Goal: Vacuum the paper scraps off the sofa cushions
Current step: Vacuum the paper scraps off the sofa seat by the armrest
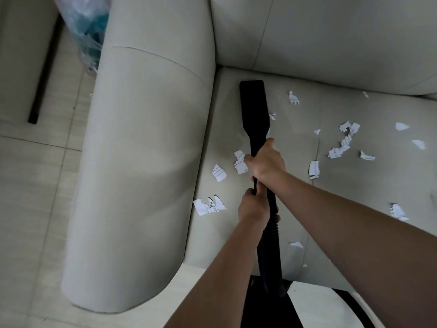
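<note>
Head view, looking down: a black flat-ended plastic vacuum nozzle lies along the pale beige sofa seat cushion. Its wide tip sits near the back corner, just beside the rounded beige sofa armrest and a little short of the beige back cushion.

The right hand grips the nozzle's narrow neck, fingers curled round it. The left hand is just behind it, wrapped round the tube where the black ribbed hose begins; the 2 hands almost touch. The hose runs back over the cushion's front edge and out of the bottom of the picture.

Torn white paper scraps with printed text are scattered over the seat cushion. A few lie between the nozzle and the armrest, 1 of them partly hidden behind the right hand. Many more are spread to the right of the nozzle, with 1 small piece just beside its shaft, and a few lie near the front edge.

Beyond the armrest, a clear plastic bag with something teal inside stands on the pale tiled floor.
</note>
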